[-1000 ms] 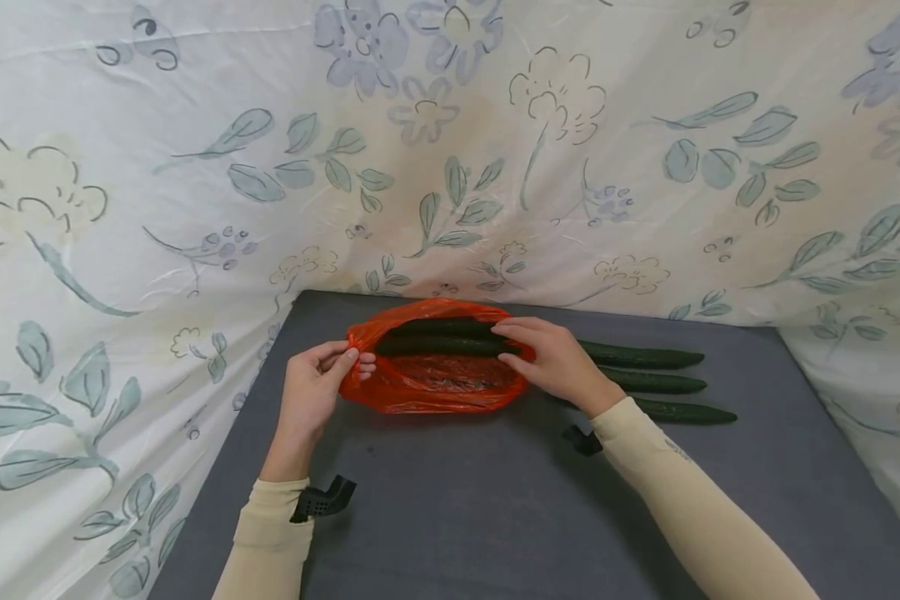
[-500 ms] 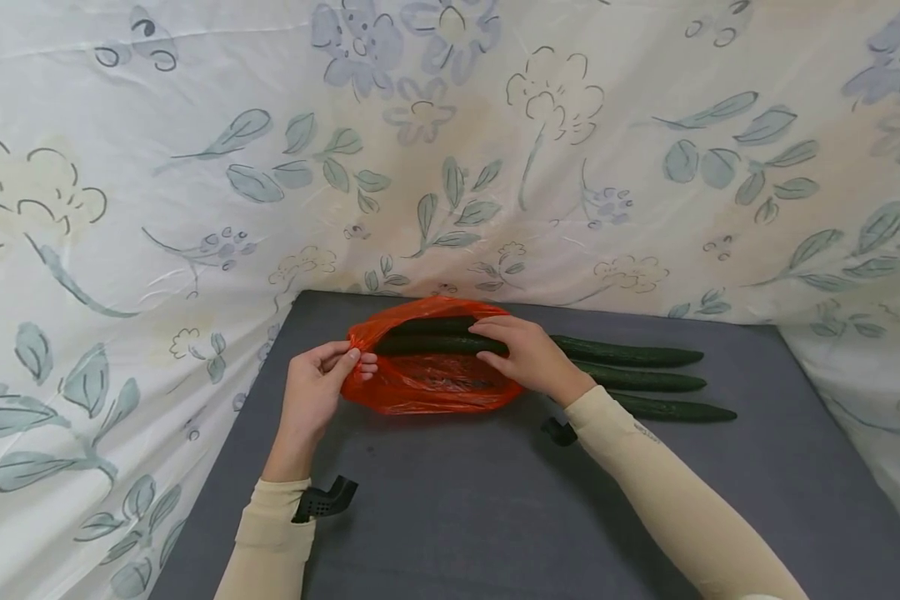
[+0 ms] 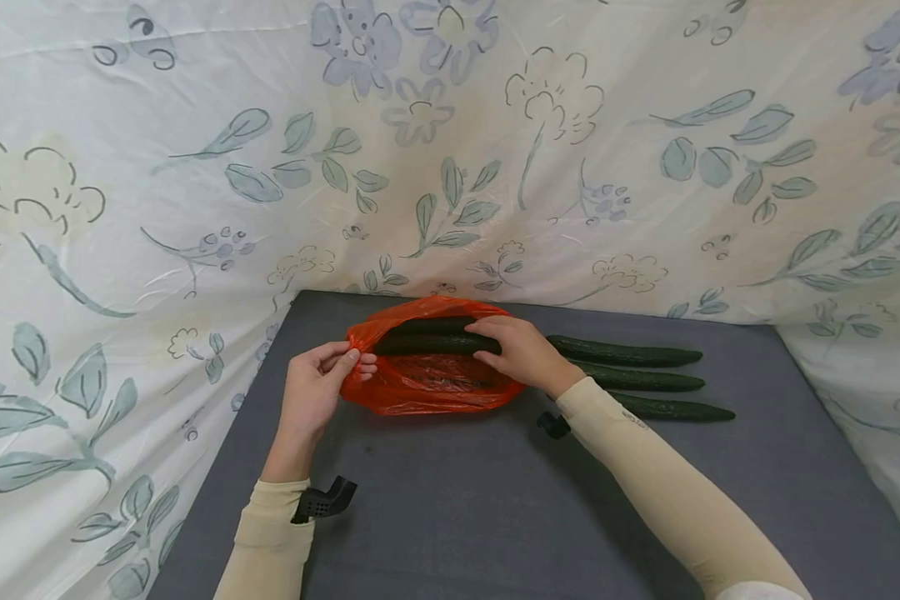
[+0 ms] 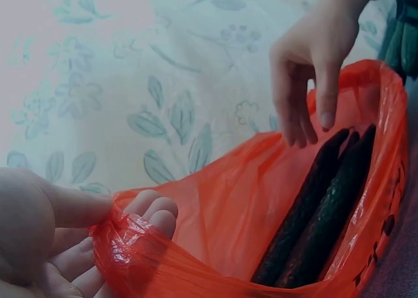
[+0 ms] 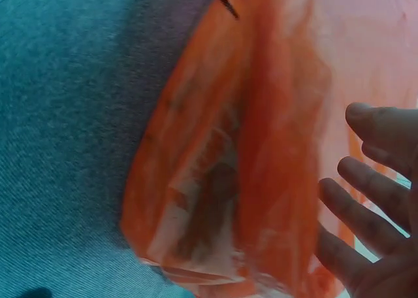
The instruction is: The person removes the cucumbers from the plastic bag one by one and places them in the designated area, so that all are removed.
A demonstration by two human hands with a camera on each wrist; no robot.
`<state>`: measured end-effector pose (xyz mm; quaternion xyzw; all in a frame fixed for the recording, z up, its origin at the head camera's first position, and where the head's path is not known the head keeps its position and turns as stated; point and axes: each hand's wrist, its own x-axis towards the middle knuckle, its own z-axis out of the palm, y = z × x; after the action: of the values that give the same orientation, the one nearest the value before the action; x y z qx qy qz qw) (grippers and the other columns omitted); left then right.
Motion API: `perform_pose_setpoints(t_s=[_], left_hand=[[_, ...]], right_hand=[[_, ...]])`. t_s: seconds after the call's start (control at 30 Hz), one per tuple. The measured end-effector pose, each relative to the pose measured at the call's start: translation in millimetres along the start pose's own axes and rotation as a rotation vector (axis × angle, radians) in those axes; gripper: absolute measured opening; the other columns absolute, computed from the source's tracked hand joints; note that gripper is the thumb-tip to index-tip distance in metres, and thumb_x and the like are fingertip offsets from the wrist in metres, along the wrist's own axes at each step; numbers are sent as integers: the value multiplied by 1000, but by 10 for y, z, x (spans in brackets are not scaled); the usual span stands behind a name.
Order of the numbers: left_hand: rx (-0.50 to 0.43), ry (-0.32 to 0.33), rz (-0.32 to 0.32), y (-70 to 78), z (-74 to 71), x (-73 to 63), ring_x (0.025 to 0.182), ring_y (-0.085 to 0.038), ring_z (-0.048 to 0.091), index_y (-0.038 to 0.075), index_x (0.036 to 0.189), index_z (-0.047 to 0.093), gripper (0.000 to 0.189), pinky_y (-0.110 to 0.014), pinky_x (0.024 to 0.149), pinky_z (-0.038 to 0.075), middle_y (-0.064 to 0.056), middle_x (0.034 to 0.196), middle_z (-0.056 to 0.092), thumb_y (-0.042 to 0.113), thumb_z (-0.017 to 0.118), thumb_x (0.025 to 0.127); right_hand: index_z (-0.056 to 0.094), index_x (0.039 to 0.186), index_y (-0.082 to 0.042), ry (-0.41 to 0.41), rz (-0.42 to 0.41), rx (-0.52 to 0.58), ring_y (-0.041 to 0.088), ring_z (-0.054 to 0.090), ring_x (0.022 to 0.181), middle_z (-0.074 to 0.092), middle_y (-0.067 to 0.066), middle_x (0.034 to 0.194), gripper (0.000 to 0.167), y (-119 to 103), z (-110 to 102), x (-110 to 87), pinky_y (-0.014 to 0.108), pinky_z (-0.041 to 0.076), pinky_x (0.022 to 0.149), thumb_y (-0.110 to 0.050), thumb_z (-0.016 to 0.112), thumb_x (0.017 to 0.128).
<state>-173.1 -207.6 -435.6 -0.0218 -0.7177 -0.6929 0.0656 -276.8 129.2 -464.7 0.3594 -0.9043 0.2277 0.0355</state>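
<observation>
Two long cucumbers (image 3: 435, 344), maybe more, lie side to side inside the red bag (image 3: 420, 398). The right hand (image 3: 528, 354) is just above their right ends, fingers apart and a bit bent, not holding anything. The left hand (image 3: 315, 392), well apart from it, pinches the bag's left edge, and the bag's mouth is wide. Three loose cucumbers (image 3: 630, 352) lie nearly side to side on the gray table (image 3: 450, 500), nearer the right hand.

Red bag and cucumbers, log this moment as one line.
left hand: pinching red bag | right hand: holding nothing, near bag mouth | bagged cucumbers: visible | three cucumbers: on table
</observation>
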Motion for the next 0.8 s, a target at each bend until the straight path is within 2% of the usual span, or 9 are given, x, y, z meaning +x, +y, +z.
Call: perform_pose_setpoints(t_s=[0.17, 0.43, 0.63, 0.8], left_hand=[[5, -1, 1, -14, -3, -1, 83, -15, 80, -17, 133, 64, 29, -31, 83, 66, -31, 108, 76, 1, 63, 110], [0, 10, -2, -20, -9, 0, 85, -21, 81, -15, 131, 66, 28, -32, 84, 66, -31, 108, 76, 1, 64, 109], [12, 0, -14, -18, 15, 4, 84, -15, 80, -16, 134, 64, 30, -31, 84, 66, -30, 108, 77, 2, 63, 110], [9, 0, -12, -16, 29, 8, 83, -15, 80, -16, 134, 64, 29, -31, 84, 66, -29, 108, 77, 1, 63, 110]], right_hand=[[67, 148, -8, -57, 34, -12, 36, 59, 138, 65, 15, 148, 52, 51, 75, 15, 57, 50, 114, -19, 83, 100], [67, 147, -6, -67, 35, -20, 36, 60, 137, 65, 15, 147, 52, 122, 164, 57, 57, 50, 114, -18, 84, 99], [66, 149, -8, -101, 71, -46, 34, 60, 137, 64, 14, 148, 53, 137, 203, 110, 54, 50, 115, -21, 82, 101], [66, 149, -9, -111, 89, -76, 32, 61, 135, 65, 13, 147, 52, 136, 235, 157, 52, 52, 114, -23, 82, 101]])
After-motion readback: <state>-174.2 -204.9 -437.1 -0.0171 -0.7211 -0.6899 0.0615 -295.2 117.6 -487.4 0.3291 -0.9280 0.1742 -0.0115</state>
